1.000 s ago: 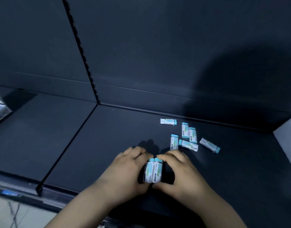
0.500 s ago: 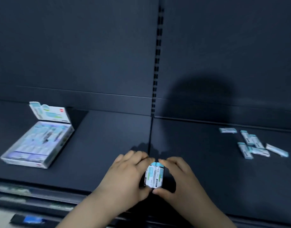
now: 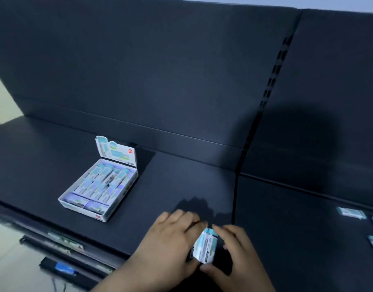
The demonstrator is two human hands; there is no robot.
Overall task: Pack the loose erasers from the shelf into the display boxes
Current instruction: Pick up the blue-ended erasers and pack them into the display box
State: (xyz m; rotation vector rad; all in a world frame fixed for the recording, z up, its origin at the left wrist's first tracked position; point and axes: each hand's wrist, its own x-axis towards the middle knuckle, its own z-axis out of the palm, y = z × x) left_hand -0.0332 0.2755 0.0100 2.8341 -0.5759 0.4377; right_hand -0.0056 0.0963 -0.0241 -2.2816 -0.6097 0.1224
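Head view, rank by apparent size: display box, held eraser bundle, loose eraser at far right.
1. Display box, lid flap up, clearly largest.
2. Eraser bundle held between the left hand and right hand; it is nearer the camera, so it looks inflated.
3. Loose eraser on the shelf, smallest; blurred.

The dark shelf (image 3: 181, 186) carried an open display box (image 3: 98, 187) on its left section, already packed with erasers, lid flap upright. Loose erasers (image 3: 351, 212) lay well apart at the far right edge.
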